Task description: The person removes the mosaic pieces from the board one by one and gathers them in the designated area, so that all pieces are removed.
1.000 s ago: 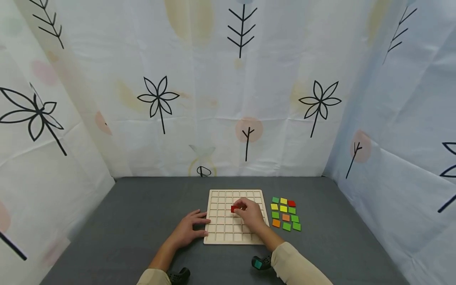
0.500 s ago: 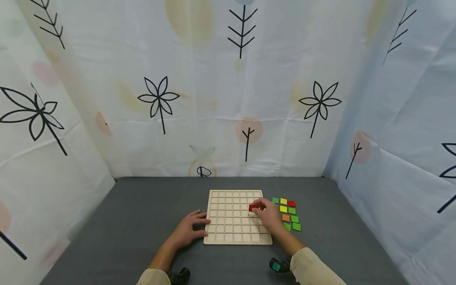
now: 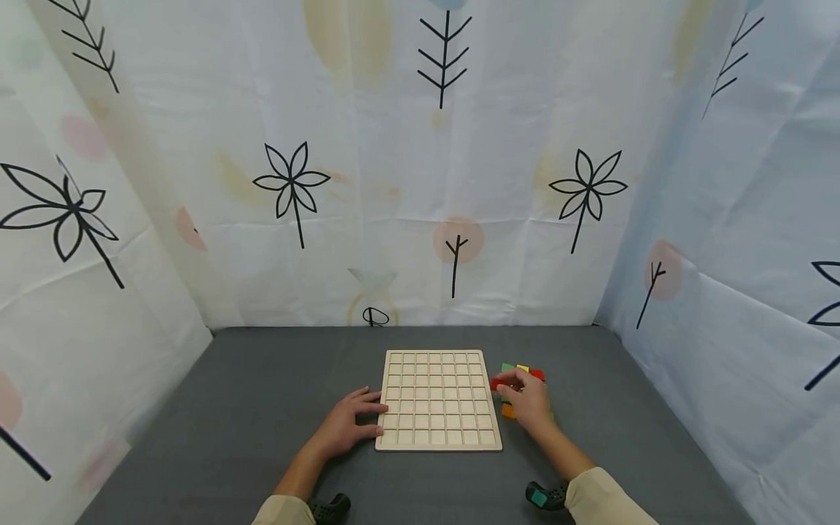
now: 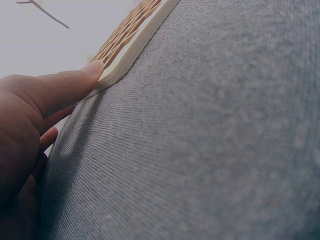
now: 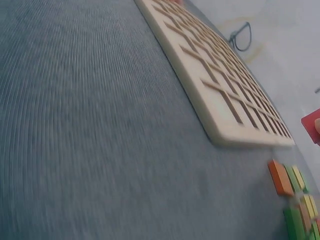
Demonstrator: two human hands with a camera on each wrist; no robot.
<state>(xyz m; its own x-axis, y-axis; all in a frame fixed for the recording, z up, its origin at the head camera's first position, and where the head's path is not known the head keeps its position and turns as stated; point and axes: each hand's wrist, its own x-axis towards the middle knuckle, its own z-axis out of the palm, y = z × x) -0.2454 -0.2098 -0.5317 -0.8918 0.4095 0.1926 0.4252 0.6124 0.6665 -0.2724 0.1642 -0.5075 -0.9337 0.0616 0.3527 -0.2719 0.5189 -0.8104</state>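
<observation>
A light wooden grid board point(image 3: 438, 398) lies on the dark grey table with its cells bare. My left hand point(image 3: 346, 424) rests at the board's left side, fingers spread and touching the edge. In the left wrist view, the thumb point(image 4: 75, 86) lies against the board's corner. Right of the board, my right hand point(image 3: 530, 399) pinches a red square tile point(image 3: 496, 383) between thumb and fingertips, above the loose tiles. That red tile point(image 5: 312, 126) shows at the right edge of the right wrist view, with a bit of fingertip. The hand hides most of the loose tiles.
Several loose tiles lie right of the board, among them an orange tile point(image 3: 508, 411), another red tile point(image 3: 538, 375) and a green tile point(image 5: 294, 223). Patterned white cloth point(image 3: 367, 160) hangs behind and at both sides of the grey table point(image 3: 275, 379).
My right hand has moved right with the red tile, from above the middle of the board to above the loose tiles. The left hand and the board have stayed still.
</observation>
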